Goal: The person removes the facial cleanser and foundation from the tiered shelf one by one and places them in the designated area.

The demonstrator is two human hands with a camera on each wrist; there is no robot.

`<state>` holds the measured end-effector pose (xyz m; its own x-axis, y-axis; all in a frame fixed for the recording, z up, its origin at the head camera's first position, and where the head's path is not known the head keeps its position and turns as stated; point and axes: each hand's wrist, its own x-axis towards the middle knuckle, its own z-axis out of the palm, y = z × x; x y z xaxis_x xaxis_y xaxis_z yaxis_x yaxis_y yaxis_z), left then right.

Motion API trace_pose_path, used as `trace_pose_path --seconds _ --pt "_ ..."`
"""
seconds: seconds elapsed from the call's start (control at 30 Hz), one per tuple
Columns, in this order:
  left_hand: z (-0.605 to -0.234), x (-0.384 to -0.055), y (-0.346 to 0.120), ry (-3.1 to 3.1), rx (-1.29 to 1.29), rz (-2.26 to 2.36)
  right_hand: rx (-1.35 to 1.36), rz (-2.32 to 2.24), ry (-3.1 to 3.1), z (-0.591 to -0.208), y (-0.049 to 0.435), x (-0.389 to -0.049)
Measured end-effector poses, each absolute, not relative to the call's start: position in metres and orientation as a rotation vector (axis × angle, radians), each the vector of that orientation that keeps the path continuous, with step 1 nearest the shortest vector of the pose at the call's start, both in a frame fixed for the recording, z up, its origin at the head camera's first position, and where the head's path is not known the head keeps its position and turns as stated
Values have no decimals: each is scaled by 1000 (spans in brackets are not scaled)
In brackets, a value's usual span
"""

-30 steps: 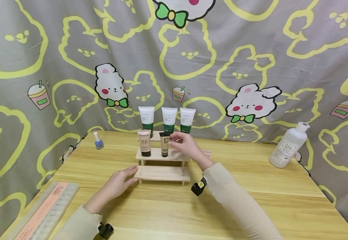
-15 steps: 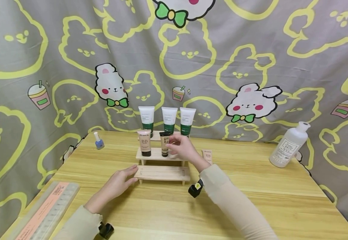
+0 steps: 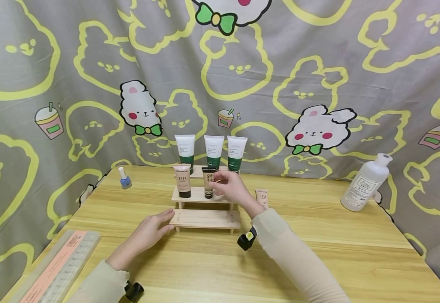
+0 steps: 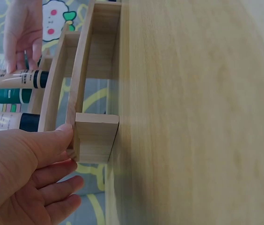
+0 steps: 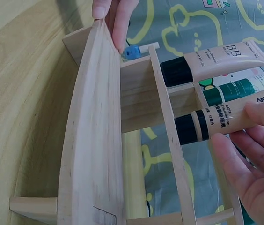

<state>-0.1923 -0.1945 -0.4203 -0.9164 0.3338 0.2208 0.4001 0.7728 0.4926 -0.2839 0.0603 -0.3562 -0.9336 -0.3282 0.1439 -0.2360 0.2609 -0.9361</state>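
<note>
A three-step wooden display stand (image 3: 204,218) stands mid-table. My left hand (image 3: 147,231) pinches the left end of its lowest step, thumb on the edge in the left wrist view. My right hand (image 3: 234,188) holds a small beige foundation tube (image 5: 232,117) with a black cap between thumb and fingers. The tube is upright, cap down, at the middle step; its cap appears to touch the board. Left of it, a pink BB cream tube (image 3: 182,182) stands on the same step. White-and-green tubes (image 3: 213,151) line the top step, partly hidden behind.
Another BB cream tube (image 3: 262,197) is partly hidden behind my right wrist. A blue nail polish bottle (image 3: 125,178) stands back left. A large white bottle (image 3: 365,184) stands at right. A long clear case with a pink band (image 3: 54,267) lies front left. A patterned curtain (image 3: 242,84) hangs behind.
My right hand has shifted slightly down and left along the foundation tube, and its label has turned a little. More of the BB cream tube by the right wrist shows. The left hand stays put.
</note>
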Motion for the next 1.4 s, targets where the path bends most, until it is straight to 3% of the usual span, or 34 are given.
trace_pose_path --seconds 0.3,0.5,0.9,1.4 --pt "-419 -193 -193 -2835 -605 -827 -566 -1847 2427 -342 72 -268" --pt "-419 -193 -194 -2839 -603 -824 -568 -1871 2429 -353 90 -272" --pt "-419 -191 -195 -2855 -593 -849 -495 -1911 2431 -351 140 -253" --pt "-421 -192 -195 -2854 -594 -847 -327 -1887 2575 -376 210 -256"
